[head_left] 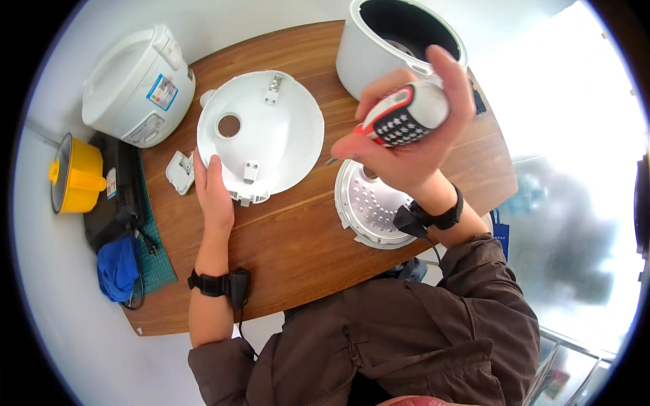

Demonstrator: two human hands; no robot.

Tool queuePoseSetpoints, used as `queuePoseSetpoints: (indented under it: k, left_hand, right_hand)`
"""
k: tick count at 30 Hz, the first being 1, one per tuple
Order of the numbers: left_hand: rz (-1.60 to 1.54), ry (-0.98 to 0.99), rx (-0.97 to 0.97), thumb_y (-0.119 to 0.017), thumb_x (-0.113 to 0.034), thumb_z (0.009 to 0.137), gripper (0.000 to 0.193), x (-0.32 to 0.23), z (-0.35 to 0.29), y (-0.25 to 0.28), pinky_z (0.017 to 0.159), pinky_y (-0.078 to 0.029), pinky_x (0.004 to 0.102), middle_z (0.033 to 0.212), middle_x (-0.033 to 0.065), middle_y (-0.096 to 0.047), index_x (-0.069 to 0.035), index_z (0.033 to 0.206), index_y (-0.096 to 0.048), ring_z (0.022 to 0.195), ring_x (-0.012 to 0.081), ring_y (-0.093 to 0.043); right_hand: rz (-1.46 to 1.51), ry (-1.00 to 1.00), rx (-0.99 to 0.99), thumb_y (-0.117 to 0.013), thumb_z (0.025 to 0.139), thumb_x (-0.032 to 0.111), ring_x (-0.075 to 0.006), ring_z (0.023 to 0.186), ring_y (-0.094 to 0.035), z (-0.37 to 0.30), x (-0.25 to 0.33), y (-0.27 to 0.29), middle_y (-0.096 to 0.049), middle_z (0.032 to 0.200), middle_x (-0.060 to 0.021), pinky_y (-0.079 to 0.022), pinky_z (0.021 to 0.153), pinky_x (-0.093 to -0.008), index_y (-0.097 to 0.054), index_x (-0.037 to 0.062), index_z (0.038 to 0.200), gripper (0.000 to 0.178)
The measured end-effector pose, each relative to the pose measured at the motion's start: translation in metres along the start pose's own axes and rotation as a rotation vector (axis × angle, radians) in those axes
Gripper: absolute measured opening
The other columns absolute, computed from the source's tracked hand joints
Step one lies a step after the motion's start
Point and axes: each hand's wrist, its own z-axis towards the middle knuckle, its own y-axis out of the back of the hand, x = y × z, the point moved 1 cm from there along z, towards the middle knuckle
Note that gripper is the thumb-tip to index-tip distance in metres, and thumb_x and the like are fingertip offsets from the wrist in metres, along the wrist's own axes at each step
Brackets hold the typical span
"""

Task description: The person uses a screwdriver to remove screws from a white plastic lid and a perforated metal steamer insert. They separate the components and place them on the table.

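Observation:
My left hand (214,199) grips the near left rim of a white rice cooker lid shell (291,135), thumb inside and fingers along the outer edge. The shell lies inner side up, with a round hole and two small brackets showing. Raised over the right half of the table, my right hand (420,149) is closed around the thick red, white and black handle of a screwdriver (413,116). A short bit of its metal shaft pokes out beyond my fingers. Below that hand rests a round dimpled metal inner lid (365,210), partly covered by my wrist.
A white rice cooker body (359,61) stands open at the back right; a closed rice cooker (139,88) sits at the back left. Left lie a small white plastic part (181,172), a yellow pot (82,177), a black case (118,186), a blue cloth (116,269) and a green mat (157,260).

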Motion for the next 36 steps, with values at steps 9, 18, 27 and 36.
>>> queuePoseSetpoints:
  k: [9,18,27,36]
  left_hand:
    - [-0.064,0.059,-0.065,-0.043,-0.014,0.108,0.047,-0.004,-0.001,-0.007,0.112,-0.04,0.0351,0.147,0.0117,-0.05,0.0,0.153,-0.038,0.133,0.0214,-0.051]
    - [-0.045,-0.059,0.019,-0.046,-0.018,0.11,0.045,-0.013,-0.013,-0.019,0.106,-0.045,0.0316,0.139,0.0104,-0.058,0.001,0.15,-0.042,0.123,0.0173,-0.056]
    - [0.031,-0.049,0.073,-0.052,-0.008,0.101,0.054,-0.016,-0.015,-0.021,0.108,-0.044,0.0343,0.142,0.0149,-0.051,0.004,0.15,-0.033,0.127,0.0184,-0.052]
    - [0.038,-0.121,0.081,-0.049,-0.001,0.092,0.061,-0.013,-0.016,-0.02,0.108,-0.042,0.0322,0.14,0.0126,-0.053,0.003,0.151,-0.036,0.126,0.0176,-0.052]
  right_hand:
    - [0.166,-0.034,-0.094,-0.086,0.082,0.034,-0.0159,0.075,-0.065,-0.012,-0.026,0.009,-0.066,0.088,-0.0123,-0.053,0.068,-0.0261,-0.024,0.0029,0.147,0.095]
    - [0.008,-0.153,0.142,-0.083,0.089,0.02,-0.0228,0.085,-0.07,-0.012,0.003,-0.006,-0.069,0.102,-0.0226,-0.059,0.075,-0.0298,-0.027,0.0086,0.142,0.079]
    - [0.319,-0.043,0.166,-0.093,0.074,0.008,-0.0259,0.091,-0.07,-0.03,0.005,-0.051,-0.068,0.112,-0.0252,-0.059,0.072,-0.0329,-0.045,0.0078,0.13,0.075]
    - [0.317,-0.046,0.189,-0.094,0.072,0.011,-0.0289,0.095,-0.069,-0.036,0.003,-0.057,-0.067,0.115,-0.026,-0.059,0.076,-0.0344,-0.047,0.009,0.131,0.075]
